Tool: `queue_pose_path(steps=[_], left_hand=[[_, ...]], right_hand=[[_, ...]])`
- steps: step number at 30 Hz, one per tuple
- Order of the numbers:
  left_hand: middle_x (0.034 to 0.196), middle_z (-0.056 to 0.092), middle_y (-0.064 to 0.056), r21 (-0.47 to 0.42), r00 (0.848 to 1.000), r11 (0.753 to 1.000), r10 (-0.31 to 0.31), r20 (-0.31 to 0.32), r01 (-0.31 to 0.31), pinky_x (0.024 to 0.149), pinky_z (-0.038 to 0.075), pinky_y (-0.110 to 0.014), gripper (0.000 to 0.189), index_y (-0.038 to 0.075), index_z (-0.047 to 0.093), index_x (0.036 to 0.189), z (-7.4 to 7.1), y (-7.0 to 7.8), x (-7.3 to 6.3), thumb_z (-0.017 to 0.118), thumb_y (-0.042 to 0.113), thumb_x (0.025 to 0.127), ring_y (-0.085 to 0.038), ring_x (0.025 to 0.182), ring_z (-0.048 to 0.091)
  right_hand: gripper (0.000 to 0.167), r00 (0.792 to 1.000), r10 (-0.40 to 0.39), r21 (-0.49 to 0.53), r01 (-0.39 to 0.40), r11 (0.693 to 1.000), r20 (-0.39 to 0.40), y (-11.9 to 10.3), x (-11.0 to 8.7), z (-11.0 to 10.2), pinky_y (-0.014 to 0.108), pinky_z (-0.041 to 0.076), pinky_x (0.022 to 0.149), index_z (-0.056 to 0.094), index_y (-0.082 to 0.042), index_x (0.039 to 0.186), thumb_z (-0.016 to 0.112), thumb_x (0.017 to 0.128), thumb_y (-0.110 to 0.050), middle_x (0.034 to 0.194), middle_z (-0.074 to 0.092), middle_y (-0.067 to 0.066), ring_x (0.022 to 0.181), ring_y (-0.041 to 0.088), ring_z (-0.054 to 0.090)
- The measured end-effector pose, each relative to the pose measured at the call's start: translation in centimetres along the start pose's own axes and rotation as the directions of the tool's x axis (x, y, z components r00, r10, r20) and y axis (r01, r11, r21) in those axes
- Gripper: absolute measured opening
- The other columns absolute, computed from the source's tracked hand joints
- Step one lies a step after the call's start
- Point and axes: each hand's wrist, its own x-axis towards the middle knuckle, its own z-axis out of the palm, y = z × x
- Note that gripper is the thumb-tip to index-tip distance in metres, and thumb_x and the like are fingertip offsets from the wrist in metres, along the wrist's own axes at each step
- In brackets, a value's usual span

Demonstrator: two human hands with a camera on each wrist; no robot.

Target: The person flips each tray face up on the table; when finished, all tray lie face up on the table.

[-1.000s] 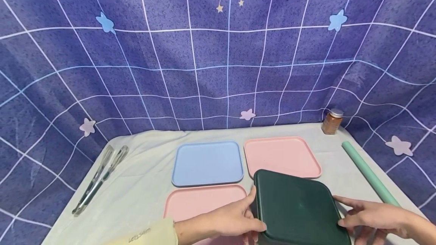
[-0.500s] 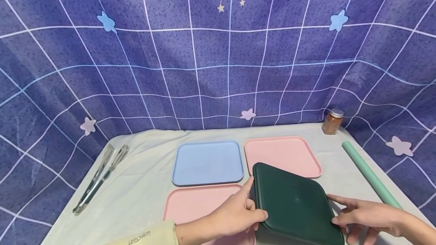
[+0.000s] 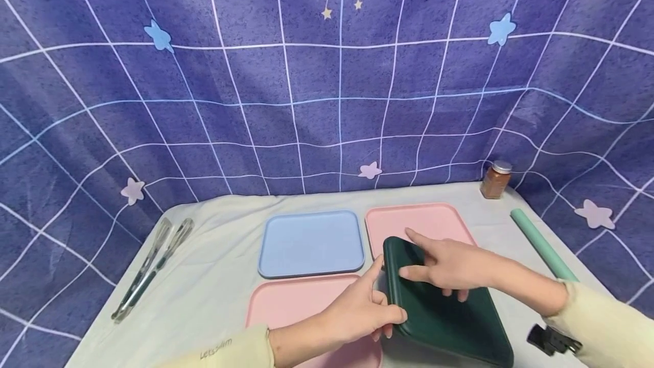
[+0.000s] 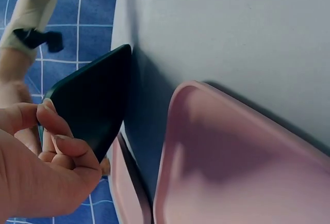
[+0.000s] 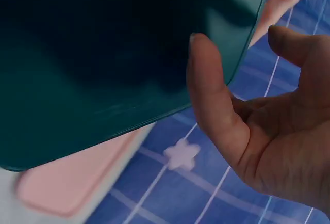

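Observation:
A dark green tray (image 3: 455, 322) with rounded corners is tilted over the front right of the table, its smooth face upward. My left hand (image 3: 360, 311) pinches its left edge, index finger pointing forward along the side and thumb at the near corner. In the left wrist view, the curled fingers of that hand (image 4: 56, 162) are at the edge of the tray (image 4: 98, 100). Over the tray's far part reaches my right hand (image 3: 452, 266), index finger and thumb extended. The right wrist view shows its thumb (image 5: 209, 79) overlapping the tray's face, with the hand spread apart.
Left of the green tray lies a pink tray (image 3: 291, 300), with a blue tray (image 3: 313, 243) behind it. Another pink tray (image 3: 390, 220) sits behind the green one. Tongs (image 3: 148, 277) lie far left; a jar (image 3: 495, 182) and light green tube (image 3: 541, 243) are at right.
My right hand has left the tray's right edge and swung left and forward over its face. The tray has tilted more steeply, while my left hand stays at its left edge.

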Motion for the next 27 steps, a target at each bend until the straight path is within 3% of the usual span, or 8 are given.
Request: queue_pose_path(steps=[2, 6, 9, 13, 20, 23, 27], left_hand=[[0.057, 0.059, -0.002, -0.018, 1.0, 1.0, 0.005, 0.01, -0.005, 0.046, 0.042, -0.024, 0.104, 0.036, 0.01, 0.161, 0.0, 0.3, 0.1, 0.073, 0.011, 0.081, -0.012, 0.046, 0.051], [0.058, 0.059, -0.002, -0.009, 0.999, 0.999, -0.039, 0.01, 0.039, 0.045, 0.04, -0.023, 0.108, 0.027, 0.004, 0.163, 0.1, 1.1, 0.2, 0.074, 0.013, 0.081, -0.012, 0.045, 0.049], [0.058, 0.059, -0.001, -0.007, 0.997, 0.997, -0.072, -0.009, 0.072, 0.046, 0.039, -0.023, 0.111, 0.019, 0.0, 0.163, 0.3, 1.6, 0.2, 0.075, 0.013, 0.081, -0.012, 0.045, 0.049], [0.057, 0.059, -0.001, -0.036, 0.997, 0.997, -0.074, -0.036, 0.073, 0.045, 0.04, -0.022, 0.11, 0.017, 0.002, 0.163, 0.6, 1.9, 0.3, 0.075, 0.01, 0.081, -0.011, 0.044, 0.048], [0.056, 0.057, -0.001, -0.09, 1.0, 0.996, 0.007, -0.017, -0.009, 0.045, 0.04, -0.023, 0.103, 0.029, 0.011, 0.162, 1.3, 2.2, 0.1, 0.073, 0.006, 0.083, -0.01, 0.044, 0.049], [0.057, 0.058, 0.0, -0.118, 0.999, 0.992, 0.043, -0.003, -0.043, 0.047, 0.041, -0.023, 0.103, 0.029, 0.008, 0.162, 1.5, 2.4, 0.0, 0.072, 0.007, 0.084, -0.009, 0.046, 0.051], [0.065, 0.063, 0.002, -0.12, 0.995, 0.991, 0.061, 0.075, -0.052, 0.056, 0.047, -0.024, 0.108, 0.033, -0.001, 0.162, 1.5, 2.5, -0.4, 0.074, 0.012, 0.087, -0.01, 0.051, 0.056]], right_hand=[[0.096, 1.0, 0.004, -0.059, -0.003, 0.998, 0.02, -1.7, 0.4, 0.1, 0.037, 0.052, 0.043, 0.018, -0.018, 0.162, 0.067, 0.089, -0.057, 0.07, 0.06, 0.007, 0.054, 0.023, 0.062], [0.098, 0.998, 0.05, -0.19, -0.04, 0.981, 0.048, -4.0, 1.0, 0.3, 0.036, 0.053, 0.043, 0.021, -0.017, 0.162, 0.068, 0.087, -0.06, 0.077, 0.061, 0.006, 0.055, 0.021, 0.064], [0.098, 0.996, 0.081, -0.291, -0.066, 0.954, 0.041, -5.1, 1.4, 0.3, 0.035, 0.052, 0.042, 0.024, -0.015, 0.161, 0.07, 0.086, -0.059, 0.083, 0.061, 0.005, 0.053, 0.022, 0.064], [0.097, 0.994, 0.102, -0.373, -0.084, 0.924, 0.029, -6.0, 1.7, 0.5, 0.036, 0.051, 0.041, 0.026, -0.012, 0.159, 0.072, 0.086, -0.055, 0.083, 0.063, 0.008, 0.049, 0.024, 0.064], [0.077, 0.997, 0.082, -0.396, -0.075, 0.915, 0.0, -6.5, 1.5, 0.6, 0.036, 0.05, 0.039, 0.04, -0.004, 0.147, 0.071, 0.085, -0.038, 0.068, 0.06, 0.008, 0.044, 0.024, 0.062], [0.081, 0.998, 0.062, -0.385, -0.062, 0.921, -0.012, -6.4, 1.0, 0.3, 0.035, 0.049, 0.039, 0.035, -0.002, 0.151, 0.069, 0.086, -0.036, 0.067, 0.061, 0.007, 0.043, 0.022, 0.061], [0.059, 0.999, 0.024, -0.36, -0.032, 0.932, -0.027, -6.1, -0.1, -0.4, 0.034, 0.048, 0.039, 0.048, -0.007, 0.133, 0.069, 0.086, -0.035, 0.065, 0.061, 0.006, 0.041, 0.02, 0.06]])
